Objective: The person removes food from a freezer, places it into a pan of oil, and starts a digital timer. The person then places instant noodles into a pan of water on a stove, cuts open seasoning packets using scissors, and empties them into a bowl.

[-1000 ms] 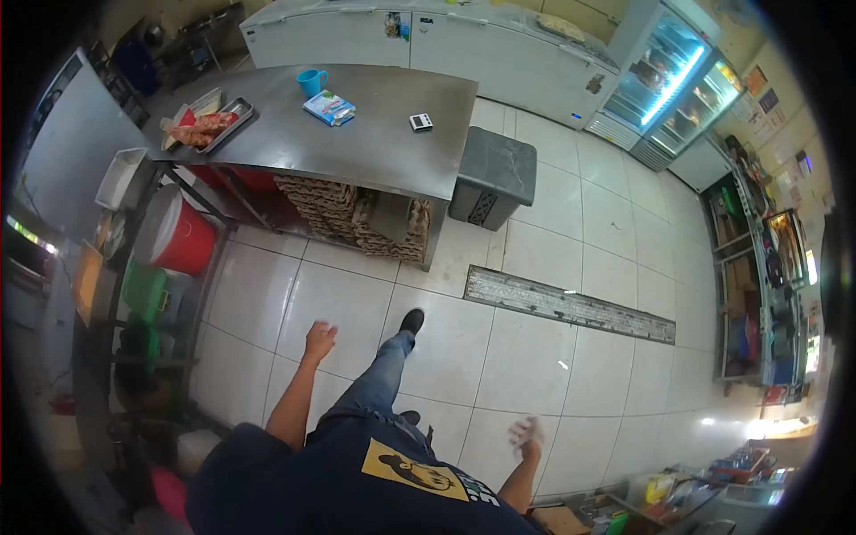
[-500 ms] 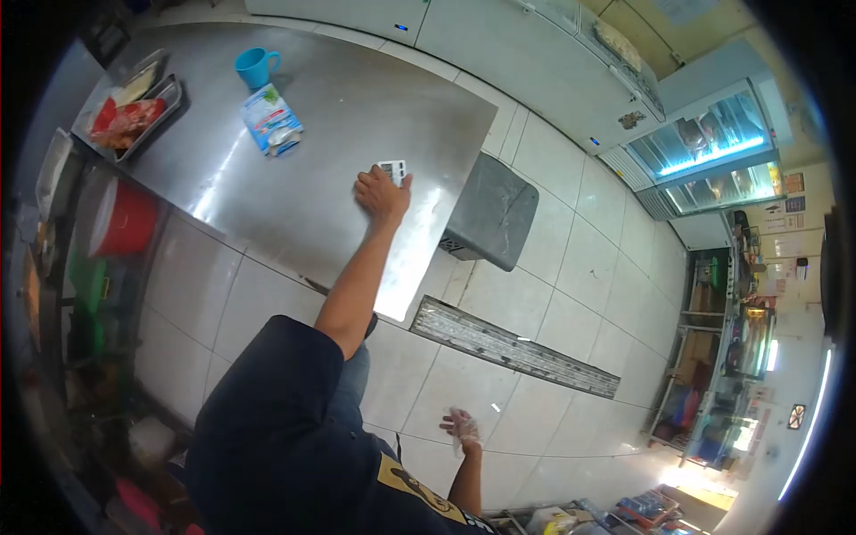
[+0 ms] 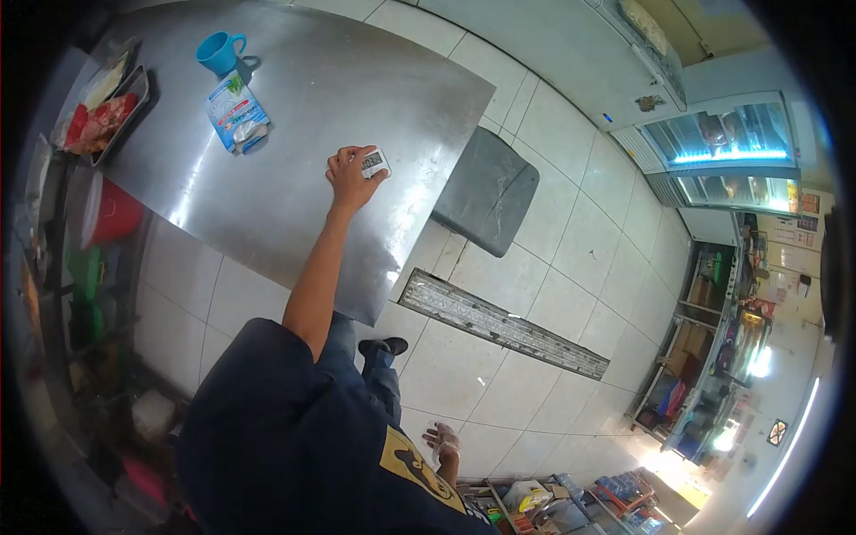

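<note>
My left hand is over the steel table, its fingers and thumb closed around a small white digital timer. Dark digits show on the timer's screen, which faces up toward me. Away from the table and low beside my body, my right hand wears a clear plastic glove. Its fingers are loosely apart and nothing is visible in them. To the left of the timer lies a blue and white packet with a crumpled corner. Behind that stands a blue mug.
At the table's left end sit trays with red meat. A red bucket is below that side. Against the right table edge stands a dark grey lidded bin. A floor drain grate crosses the tiles; a lit display fridge stands beyond.
My left hand has tightened around the timer and tipped its screen toward me. My right hand has moved lower, closer to my body. The whole view has shifted slightly.
</note>
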Motion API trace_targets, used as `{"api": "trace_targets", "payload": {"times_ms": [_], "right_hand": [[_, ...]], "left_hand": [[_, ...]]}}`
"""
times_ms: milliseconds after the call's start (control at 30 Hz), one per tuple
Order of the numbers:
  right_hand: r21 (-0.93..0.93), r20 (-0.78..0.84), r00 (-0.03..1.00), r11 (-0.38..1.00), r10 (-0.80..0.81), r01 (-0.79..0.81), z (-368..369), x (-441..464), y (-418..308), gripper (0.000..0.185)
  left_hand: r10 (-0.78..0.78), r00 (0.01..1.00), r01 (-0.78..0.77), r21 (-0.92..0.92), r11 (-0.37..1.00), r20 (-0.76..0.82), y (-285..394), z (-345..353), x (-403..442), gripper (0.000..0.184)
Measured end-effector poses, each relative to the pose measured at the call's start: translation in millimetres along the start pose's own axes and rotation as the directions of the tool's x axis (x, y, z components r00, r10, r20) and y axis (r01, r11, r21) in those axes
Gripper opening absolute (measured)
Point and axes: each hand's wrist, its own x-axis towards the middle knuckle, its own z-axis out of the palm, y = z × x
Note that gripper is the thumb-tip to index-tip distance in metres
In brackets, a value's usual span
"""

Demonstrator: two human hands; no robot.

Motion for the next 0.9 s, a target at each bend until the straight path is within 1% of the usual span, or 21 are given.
{"api": "trace_targets", "payload": {"times_ms": [133, 200, 233, 300, 333, 400, 500, 567, 600, 667, 700, 833, 900], "right_hand": [[-0.076, 0.038, 0.999, 0.997, -0.005, 0.007, 16, -5, -34, 0.042], [-0.077, 0.057, 0.995, 0.993, -0.086, 0.090, 19, -4, -50, 0.043], [-0.063, 0.044, 0.995, 0.993, -0.093, 0.096, 19, -4, -57, 0.042], [-0.024, 0.028, 0.991, 0.991, -0.128, 0.129, 16, -6, -64, 0.043], [0.012, 0.012, 0.987, 0.987, -0.159, 0.159, 14, -9, -65, 0.043], [-0.008, 0.014, 0.983, 0.983, -0.183, 0.183, 10, -12, -61, 0.042], [0.017, -0.027, 0.989, 0.989, -0.147, 0.148, 5, -8, -47, 0.045], [-0.017, -0.020, 0.996, 0.996, -0.085, 0.085, 4, -3, -34, 0.045], [-0.018, -0.023, 0.996, 0.996, -0.083, 0.082, 6, -5, -29, 0.045], [-0.057, -0.004, 0.999, 0.997, -0.043, 0.043, 10, -6, -22, 0.039], [-0.045, 0.001, 0.999, 0.998, -0.054, 0.054, 11, -7, -17, 0.046], [-0.041, -0.002, 0.999, 0.998, -0.043, 0.043, 14, -7, -14, 0.046], [-0.070, -0.011, 0.998, 0.995, -0.067, 0.066, 14, -8, -14, 0.046]], "left_hand": [[-0.045, 0.998, 0.045, -0.003, 0.999, 0.041, -2, -8, 1, 0.057], [0.044, 0.999, -0.043, -0.058, 0.997, 0.022, -8, -7, 2, 0.063], [0.046, 0.999, -0.045, -0.059, 0.997, 0.017, -12, -7, 3, 0.063], [0.121, 0.993, -0.118, -0.132, 0.984, 0.008, -22, -8, 1, 0.066], [0.123, 0.992, -0.120, -0.133, 0.984, 0.012, -27, -9, 1, 0.066], [0.151, 0.988, -0.136, -0.239, 0.961, 0.043, -33, -11, 4, 0.066], [0.186, 0.981, -0.163, -0.267, 0.950, 0.063, -37, -15, 3, 0.066], [0.187, 0.980, -0.160, -0.297, 0.941, 0.066, -38, -16, 3, 0.065], [0.190, 0.980, -0.160, -0.324, 0.932, 0.064, -40, -15, 4, 0.065], [0.191, 0.980, -0.160, -0.358, 0.920, 0.053, -44, -12, 5, 0.064], [0.193, 0.980, -0.162, -0.390, 0.906, 0.042, -44, -12, 5, 0.064], [0.184, 0.983, -0.165, -0.365, 0.916, 0.018, -36, -15, 5, 0.064], [0.160, 0.987, -0.142, -0.365, 0.920, 0.018, -32, -19, 2, 0.066]]}}
